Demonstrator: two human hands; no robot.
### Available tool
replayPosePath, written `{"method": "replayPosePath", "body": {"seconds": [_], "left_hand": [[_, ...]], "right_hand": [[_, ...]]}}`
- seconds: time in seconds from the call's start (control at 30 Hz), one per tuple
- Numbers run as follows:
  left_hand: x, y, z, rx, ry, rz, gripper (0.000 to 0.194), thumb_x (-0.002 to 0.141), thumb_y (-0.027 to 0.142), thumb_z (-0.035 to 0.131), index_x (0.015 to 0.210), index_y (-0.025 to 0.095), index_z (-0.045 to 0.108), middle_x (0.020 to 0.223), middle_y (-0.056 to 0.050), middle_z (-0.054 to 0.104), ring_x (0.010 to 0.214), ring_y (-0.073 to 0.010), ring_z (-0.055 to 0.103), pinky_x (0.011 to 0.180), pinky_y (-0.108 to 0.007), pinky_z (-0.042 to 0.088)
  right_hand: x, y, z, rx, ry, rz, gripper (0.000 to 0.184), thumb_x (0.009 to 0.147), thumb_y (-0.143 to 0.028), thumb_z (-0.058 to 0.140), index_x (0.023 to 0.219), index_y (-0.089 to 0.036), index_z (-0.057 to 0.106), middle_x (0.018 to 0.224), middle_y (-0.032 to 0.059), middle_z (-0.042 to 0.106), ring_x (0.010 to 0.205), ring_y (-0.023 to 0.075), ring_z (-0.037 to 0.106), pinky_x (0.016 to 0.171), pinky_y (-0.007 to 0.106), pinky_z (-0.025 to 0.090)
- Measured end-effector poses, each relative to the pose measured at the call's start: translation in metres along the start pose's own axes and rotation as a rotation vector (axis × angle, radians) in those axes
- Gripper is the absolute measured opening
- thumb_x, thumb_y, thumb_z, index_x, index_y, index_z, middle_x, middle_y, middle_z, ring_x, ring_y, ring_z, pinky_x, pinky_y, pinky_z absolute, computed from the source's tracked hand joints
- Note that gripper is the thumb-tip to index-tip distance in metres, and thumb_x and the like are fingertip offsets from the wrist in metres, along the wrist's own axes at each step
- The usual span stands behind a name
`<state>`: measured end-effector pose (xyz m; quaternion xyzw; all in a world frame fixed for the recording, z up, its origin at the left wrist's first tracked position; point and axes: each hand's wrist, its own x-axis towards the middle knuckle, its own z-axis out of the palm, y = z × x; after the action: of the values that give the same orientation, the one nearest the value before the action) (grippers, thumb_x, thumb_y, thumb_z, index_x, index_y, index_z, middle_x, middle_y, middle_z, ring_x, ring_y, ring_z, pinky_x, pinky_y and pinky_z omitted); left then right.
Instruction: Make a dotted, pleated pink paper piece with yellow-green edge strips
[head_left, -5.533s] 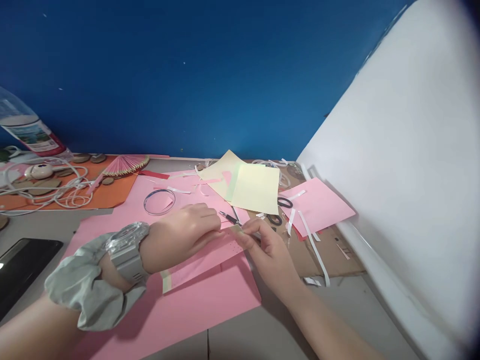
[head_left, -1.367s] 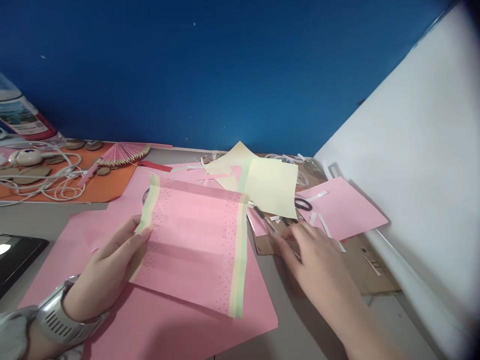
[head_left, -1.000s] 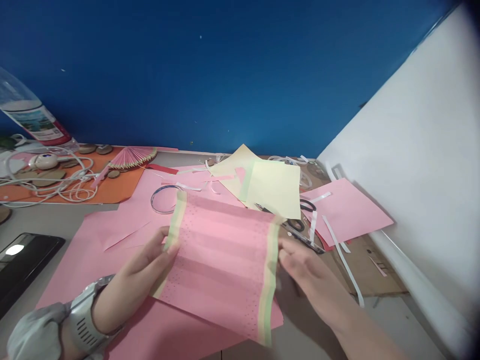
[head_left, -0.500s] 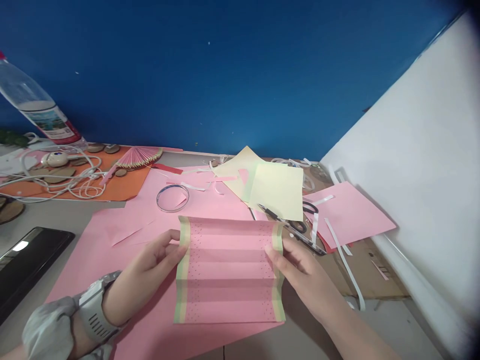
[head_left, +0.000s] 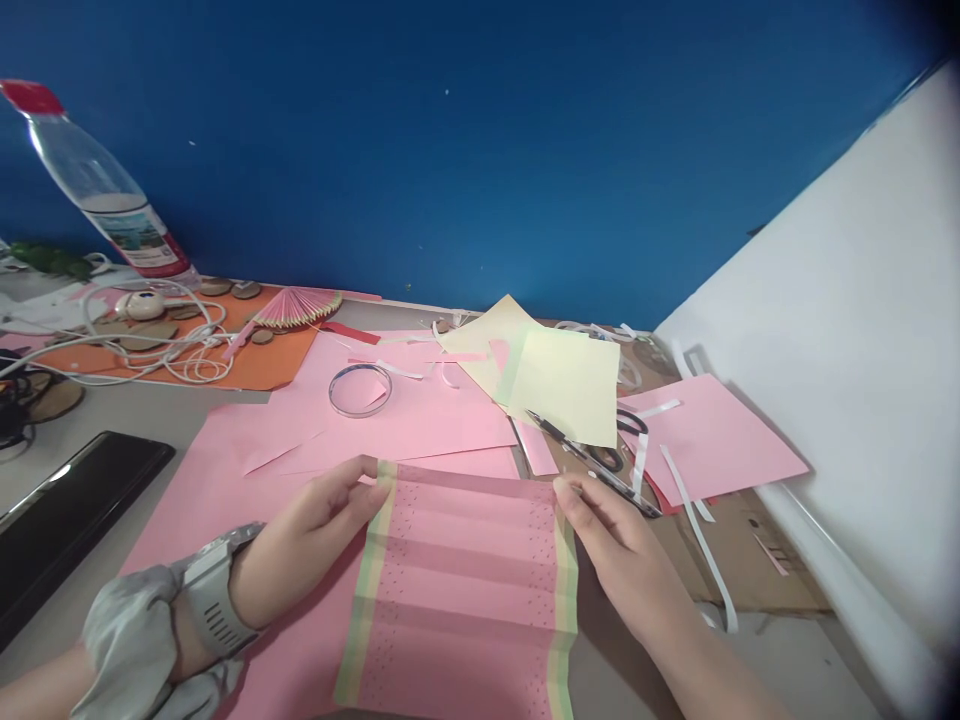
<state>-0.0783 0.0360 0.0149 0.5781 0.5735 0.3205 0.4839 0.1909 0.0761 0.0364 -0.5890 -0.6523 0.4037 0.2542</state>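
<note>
Between my hands hangs a pink pleated sheet of paper (head_left: 469, 580), with yellow and green strips along both sides and rows of small dark dots beside them. My left hand (head_left: 322, 525) pinches its upper left corner between thumb and fingers. At the upper right corner, my right hand (head_left: 607, 530) grips the edge the same way. Crosswise folds show as lighter and darker bands, and the sheet's lower edge runs to the bottom of the view. Larger pink sheets (head_left: 285, 440) lie underneath. A black pen (head_left: 559, 430) rests beyond my right hand, partly on pale yellow paper (head_left: 566, 385).
Scissors (head_left: 634, 422) and white paper strips (head_left: 701, 540) lie on cardboard (head_left: 780, 580) at right. A tape roll (head_left: 360, 390) sits on pink paper. A small folded fan (head_left: 296, 307), white cables (head_left: 180, 350), a bottle (head_left: 112, 190) and a phone (head_left: 82, 520) are at left.
Earlier the paper was folded narrow; it now hangs spread out. My right hand has let go of the pen, which lies on the table, and taken the paper's right edge.
</note>
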Motion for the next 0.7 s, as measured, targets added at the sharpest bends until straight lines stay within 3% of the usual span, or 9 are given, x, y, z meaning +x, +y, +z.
{"method": "replayPosePath", "body": {"seconds": [0.1, 0.23, 0.4, 0.57, 0.7], "left_hand": [[0.0002, 0.0018, 0.0005, -0.049, -0.007, 0.012, 0.022, 0.094, 0.039, 0.037, 0.092, 0.021, 0.05, 0.059, 0.007, 0.031, 0.054, -0.0104, 0.029, 0.052, -0.021, 0.03], [0.0003, 0.0048, 0.0012, -0.12, -0.065, 0.022, 0.021, 0.094, 0.038, 0.043, 0.085, 0.02, 0.048, 0.06, 0.008, 0.025, 0.053, -0.0088, 0.023, 0.05, -0.019, 0.026], [0.0015, 0.0089, 0.0024, -0.359, -0.285, -0.054, 0.017, 0.092, 0.036, 0.047, 0.096, 0.02, 0.051, 0.074, 0.003, 0.049, 0.066, -0.0101, 0.048, 0.062, -0.021, 0.041], [0.0019, 0.0086, 0.0019, -0.316, -0.268, -0.045, 0.022, 0.093, 0.039, 0.044, 0.093, 0.019, 0.054, 0.08, 0.001, 0.056, 0.075, -0.0128, 0.054, 0.068, -0.023, 0.044], [0.0002, 0.0059, 0.0007, -0.24, -0.177, -0.033, 0.025, 0.093, 0.043, 0.042, 0.103, 0.021, 0.05, 0.065, 0.007, 0.044, 0.059, -0.0087, 0.041, 0.057, -0.019, 0.036]], "right_hand": [[-0.0012, -0.0003, 0.0023, -0.003, -0.008, 0.01, 0.028, 0.088, -0.049, 0.048, 0.077, -0.024, 0.054, 0.067, -0.0018, 0.051, 0.063, 0.0167, 0.049, 0.059, 0.026, 0.039], [-0.0032, -0.0004, 0.0059, -0.013, -0.049, -0.031, 0.027, 0.086, -0.046, 0.051, 0.073, -0.023, 0.053, 0.07, -0.0004, 0.057, 0.063, 0.0171, 0.053, 0.055, 0.025, 0.039], [-0.0044, -0.002, 0.0045, 0.038, -0.038, -0.011, 0.033, 0.09, -0.049, 0.042, 0.07, -0.023, 0.05, 0.066, -0.0005, 0.053, 0.061, 0.017, 0.051, 0.054, 0.025, 0.039], [-0.004, -0.003, 0.0035, 0.025, 0.038, 0.033, 0.025, 0.086, -0.048, 0.049, 0.086, -0.025, 0.06, 0.071, -0.0013, 0.057, 0.062, 0.0171, 0.052, 0.06, 0.026, 0.042], [-0.0033, -0.0017, 0.0038, -0.037, -0.009, 0.041, 0.03, 0.086, -0.051, 0.048, 0.082, -0.024, 0.06, 0.079, 0.0009, 0.062, 0.065, 0.0175, 0.052, 0.058, 0.027, 0.04]]}}
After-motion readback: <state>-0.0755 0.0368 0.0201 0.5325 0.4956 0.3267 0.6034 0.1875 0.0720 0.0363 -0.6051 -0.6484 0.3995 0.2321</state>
